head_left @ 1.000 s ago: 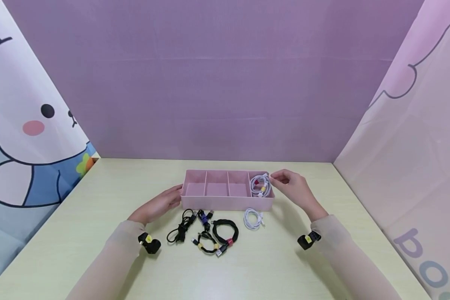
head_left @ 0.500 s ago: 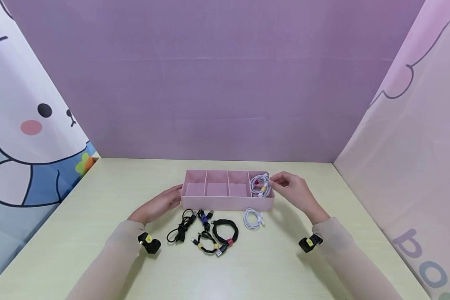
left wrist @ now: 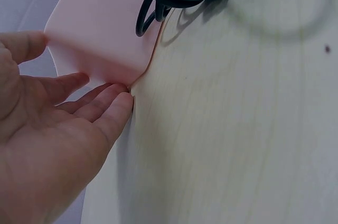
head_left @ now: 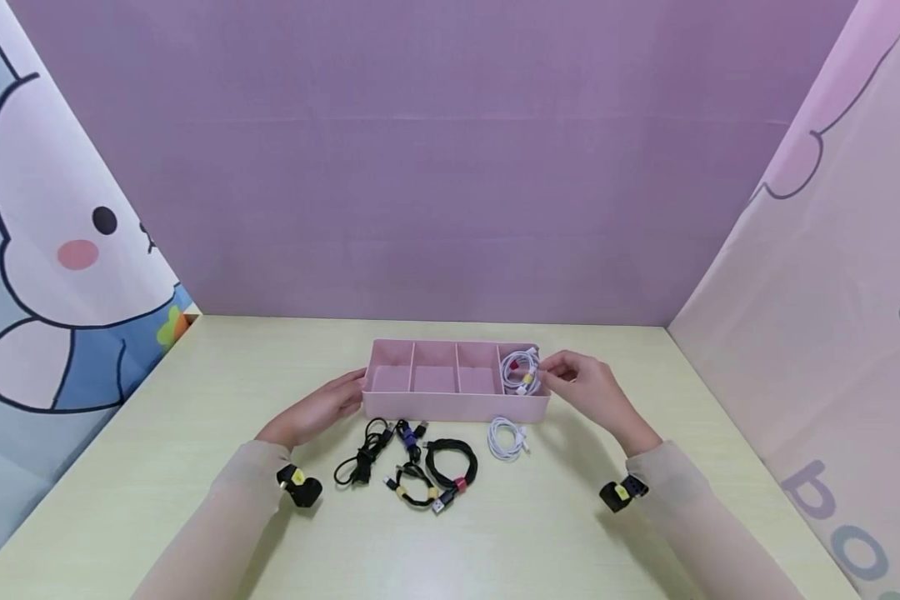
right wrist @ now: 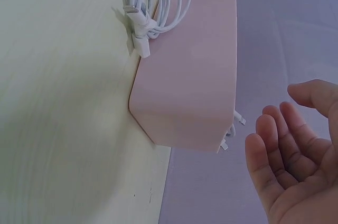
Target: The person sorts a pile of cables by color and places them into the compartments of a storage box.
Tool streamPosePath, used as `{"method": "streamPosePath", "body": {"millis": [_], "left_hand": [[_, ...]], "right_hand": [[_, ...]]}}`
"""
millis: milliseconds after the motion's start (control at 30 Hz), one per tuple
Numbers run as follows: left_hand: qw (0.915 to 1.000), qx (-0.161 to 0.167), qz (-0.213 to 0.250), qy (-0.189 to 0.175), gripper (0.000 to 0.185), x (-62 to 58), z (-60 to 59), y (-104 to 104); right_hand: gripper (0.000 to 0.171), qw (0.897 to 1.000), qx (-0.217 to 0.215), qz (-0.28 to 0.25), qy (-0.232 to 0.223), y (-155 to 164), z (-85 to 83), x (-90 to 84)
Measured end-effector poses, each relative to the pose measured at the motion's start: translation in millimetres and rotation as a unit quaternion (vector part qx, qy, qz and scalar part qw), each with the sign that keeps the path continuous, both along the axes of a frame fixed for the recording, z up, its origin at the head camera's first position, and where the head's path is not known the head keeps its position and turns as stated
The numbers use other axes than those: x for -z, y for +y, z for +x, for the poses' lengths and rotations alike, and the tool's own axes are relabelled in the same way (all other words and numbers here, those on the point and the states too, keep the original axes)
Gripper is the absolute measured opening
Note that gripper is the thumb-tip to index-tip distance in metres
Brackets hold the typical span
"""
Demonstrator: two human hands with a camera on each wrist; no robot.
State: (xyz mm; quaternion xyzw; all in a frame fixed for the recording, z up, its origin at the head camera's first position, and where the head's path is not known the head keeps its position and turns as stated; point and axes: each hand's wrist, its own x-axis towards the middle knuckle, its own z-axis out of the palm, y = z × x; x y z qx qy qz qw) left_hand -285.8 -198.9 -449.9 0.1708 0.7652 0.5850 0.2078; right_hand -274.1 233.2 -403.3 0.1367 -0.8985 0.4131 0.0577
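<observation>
A pink box [head_left: 456, 408] with several compartments stands on the table. White coiled cables [head_left: 522, 387] with red and yellow ties lie in its rightmost compartment. My left hand [head_left: 318, 408] touches the box's left end with its fingertips, fingers fairly straight, as the left wrist view also shows. Beside the right end is my right hand [head_left: 588, 387]; the right wrist view shows its fingers loosely bent, apart from the box and holding nothing. Another white coiled cable [right wrist: 142, 26] lies on the table against the box's front.
In front of the box lie a bundled black cable [head_left: 362, 468], a cable with a purple tie [head_left: 409, 437], a black coil with a red tie [head_left: 471, 463] and a small one with yellow ties [head_left: 418, 502]. A purple backdrop [head_left: 450, 167] rises behind the table.
My right hand has shifted slightly down and toward the near side along the box's right end. The left hand, box and cables stay put.
</observation>
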Motion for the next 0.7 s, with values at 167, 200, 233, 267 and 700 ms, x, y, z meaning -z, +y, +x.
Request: {"method": "streamPosePath", "body": {"millis": [167,200,233,267,700], "left_hand": [[1.0,0.002,-0.003,0.003,0.058,0.8,-0.7,0.3],[1.0,0.003,-0.004,0.003,0.058,1.0,-0.6,0.1],[1.0,0.002,-0.005,0.002,0.058,1.2,-0.6,-0.1],[1.0,0.002,-0.006,0.001,0.059,1.4,-0.7,-0.3],[1.0,0.004,-0.001,0.0,0.058,1.2,-1.2,-1.5]], "right_hand": [[0.013,1.0,-0.005,0.002,-0.01,-1.1,2.8,1.4],[0.013,1.0,-0.006,0.004,-0.011,-1.3,3.4,1.8],[0.013,1.0,-0.007,0.006,-0.012,-1.5,4.0,2.2],[0.013,1.0,-0.008,0.007,-0.013,-1.7,4.7,2.7],[0.013,0.999,-0.031,0.019,-0.009,-0.8,9.6,8.6]]}}
